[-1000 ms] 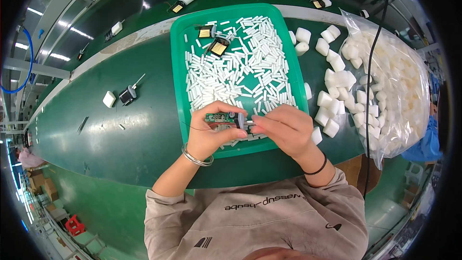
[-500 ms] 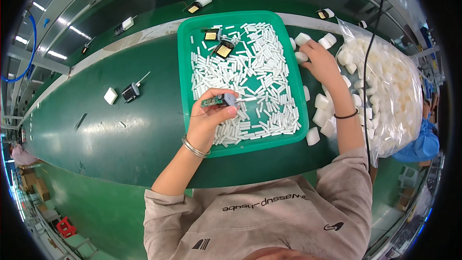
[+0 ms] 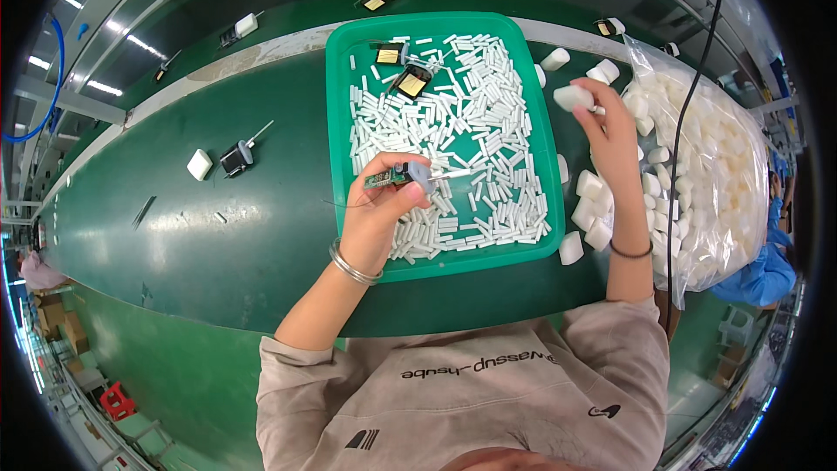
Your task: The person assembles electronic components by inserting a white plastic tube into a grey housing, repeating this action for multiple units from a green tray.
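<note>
A matte white block (image 3: 199, 165) with rounded corners is laid beside a glossy black unit (image 3: 236, 160) on the left. At the middle, a small device (image 3: 419, 176) is grasped by the left hand (image 3: 375, 216), the grip closed on it between thumb and fingers; a bare green circuit board (image 3: 381, 180) and a smooth grey end are exposed. It is held above a shallow green plastic tray (image 3: 336, 240), strewn with short white tubes (image 3: 501, 113). To the right, a rounded white piece (image 3: 572, 98) is pinched at the fingertips of the right hand (image 3: 615, 135), near more white blocks (image 3: 590, 187) and a crinkled clear bag (image 3: 715, 174) filled with them.

The device's long axis is laid left to right, its thin white stem pointed right and angled slightly far.

A red stool (image 3: 116, 399) is seen at near left on the green floor (image 3: 192, 366). The smooth green counter (image 3: 279, 270) is bordered on its far side by a worn pale strip (image 3: 261, 56). A black cable (image 3: 693, 87) is hung at the right.
</note>
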Tool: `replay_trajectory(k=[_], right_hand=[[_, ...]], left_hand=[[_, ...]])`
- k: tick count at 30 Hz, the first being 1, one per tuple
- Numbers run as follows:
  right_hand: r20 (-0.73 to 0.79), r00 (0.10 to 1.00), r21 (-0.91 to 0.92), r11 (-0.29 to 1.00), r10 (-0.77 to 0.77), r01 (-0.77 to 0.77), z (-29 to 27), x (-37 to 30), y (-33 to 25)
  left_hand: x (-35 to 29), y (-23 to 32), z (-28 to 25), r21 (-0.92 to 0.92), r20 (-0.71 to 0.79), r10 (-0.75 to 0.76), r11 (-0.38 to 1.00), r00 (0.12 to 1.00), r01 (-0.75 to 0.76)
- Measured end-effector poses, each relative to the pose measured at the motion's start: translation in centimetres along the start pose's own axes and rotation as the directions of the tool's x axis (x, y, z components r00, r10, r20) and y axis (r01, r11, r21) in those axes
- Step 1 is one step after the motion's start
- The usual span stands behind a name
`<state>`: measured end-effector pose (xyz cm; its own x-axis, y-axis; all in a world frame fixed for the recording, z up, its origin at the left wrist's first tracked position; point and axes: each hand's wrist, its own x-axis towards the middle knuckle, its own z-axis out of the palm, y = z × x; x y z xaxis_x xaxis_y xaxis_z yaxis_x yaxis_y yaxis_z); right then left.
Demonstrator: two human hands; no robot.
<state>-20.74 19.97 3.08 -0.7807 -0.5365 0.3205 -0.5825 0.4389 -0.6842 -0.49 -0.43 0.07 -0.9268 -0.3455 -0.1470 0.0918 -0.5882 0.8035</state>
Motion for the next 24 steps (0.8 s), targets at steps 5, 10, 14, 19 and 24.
replay_trajectory(k=[5, 10, 14, 19, 24], right_hand=[[0.191, 0.981, 0.586, 0.799, 0.025, -0.134, 3.8, -5.3, -6.5], [0.12, 0.983, 0.534, 0.844, -0.138, 0.054, 6.0, -6.9, -7.8], [0.009, 0.994, 0.545, 0.834, -0.105, 0.083, 7.1, -7.7, -8.0], [-0.112, 0.938, 0.505, 0.794, -0.329, 0.339, 7.7, -7.7, -7.3], [-0.062, 0.928, 0.496, 0.796, -0.367, 0.348, 7.1, -7.4, -7.0]], left_hand=[[-0.5, -0.4, -0.6, 0.047, 0.045, 0.179, 0.982, 0.983, -0.181], [-0.8, 0.0, 0.1, 0.03, 0.082, 0.357, 0.932, 0.931, -0.36], [-1.0, 0.0, 0.6, 0.221, 0.08, 0.264, 0.936, 0.961, -0.275], [-1.2, -0.4, 0.7, 0.208, 0.091, 0.243, 0.944, 0.966, -0.257], [-1.3, 0.2, 0.8, 0.365, 0.115, 0.206, 0.901, 0.972, -0.234]])
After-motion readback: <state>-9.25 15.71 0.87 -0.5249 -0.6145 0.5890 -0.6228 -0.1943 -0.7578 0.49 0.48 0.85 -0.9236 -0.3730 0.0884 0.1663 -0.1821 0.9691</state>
